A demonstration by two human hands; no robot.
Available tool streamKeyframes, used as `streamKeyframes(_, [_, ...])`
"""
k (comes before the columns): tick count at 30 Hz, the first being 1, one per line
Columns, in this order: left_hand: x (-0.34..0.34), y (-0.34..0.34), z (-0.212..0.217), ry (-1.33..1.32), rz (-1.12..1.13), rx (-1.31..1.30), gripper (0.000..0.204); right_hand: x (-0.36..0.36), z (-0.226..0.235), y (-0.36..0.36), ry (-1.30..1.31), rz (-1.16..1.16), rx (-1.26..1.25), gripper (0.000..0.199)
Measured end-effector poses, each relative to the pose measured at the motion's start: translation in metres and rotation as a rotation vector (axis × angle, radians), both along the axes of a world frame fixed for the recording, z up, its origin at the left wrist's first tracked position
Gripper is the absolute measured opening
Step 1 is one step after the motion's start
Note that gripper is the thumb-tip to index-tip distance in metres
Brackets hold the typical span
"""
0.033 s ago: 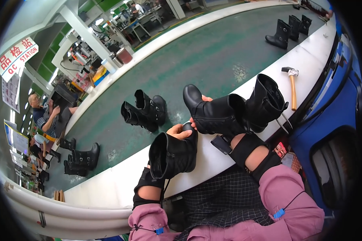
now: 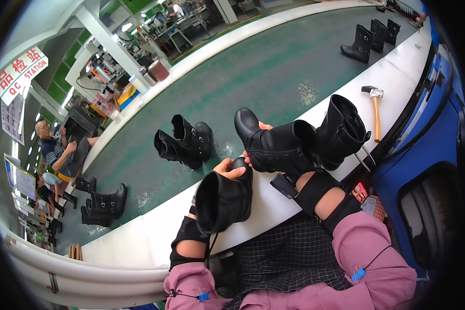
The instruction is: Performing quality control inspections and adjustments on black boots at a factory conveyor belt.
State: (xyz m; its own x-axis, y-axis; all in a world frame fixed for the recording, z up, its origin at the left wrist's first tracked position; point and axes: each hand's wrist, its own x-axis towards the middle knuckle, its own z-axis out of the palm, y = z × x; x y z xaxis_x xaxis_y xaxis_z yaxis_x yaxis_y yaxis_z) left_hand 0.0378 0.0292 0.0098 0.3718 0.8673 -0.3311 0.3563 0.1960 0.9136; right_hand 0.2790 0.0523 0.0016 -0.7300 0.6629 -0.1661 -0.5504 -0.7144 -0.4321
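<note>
My left hand [image 2: 231,168] is closed around the toe end of a black leather boot [image 2: 227,204], its open shaft turned toward me at the near edge of the white ledge. My right hand [image 2: 247,157] grips a second black boot [image 2: 274,147] from behind and below; that boot lies tilted, toe up to the left, with a side seam or zipper facing me. Only some fingertips of the right hand show; the boot hides the rest. Close to its shaft, on the right, another black boot [image 2: 340,132] stands upright on the ledge.
A hammer [image 2: 375,113] with a wooden handle lies on the white ledge [image 2: 398,67]. On the green belt [image 2: 243,77] stand buckled boots [image 2: 186,142], more at left [image 2: 106,201] and far right [image 2: 357,45]. A blue machine or cart [image 2: 398,206] borders the right. Co-workers [image 2: 57,147] sit at left.
The boot in my left hand has turned slightly, its shaft shifting a little to the right. My right hand and its boot stay nearly still.
</note>
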Motion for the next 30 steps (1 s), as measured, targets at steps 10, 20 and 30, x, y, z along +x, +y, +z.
streamKeyframes(10, [-0.004,-0.019,0.022,-0.566,0.242,0.061,0.051,-0.027,0.002,-0.016,-0.165,-0.292,0.115,0.058])
streamKeyframes(20, [-0.005,-0.02,0.03,-0.748,0.186,0.45,0.054,-0.043,-0.007,-0.014,-0.321,-0.462,0.715,0.059])
streamKeyframes(30, [-0.011,-0.028,-0.014,-0.915,0.237,0.068,0.069,-0.04,-0.024,-0.002,-0.319,-0.131,0.667,0.071])
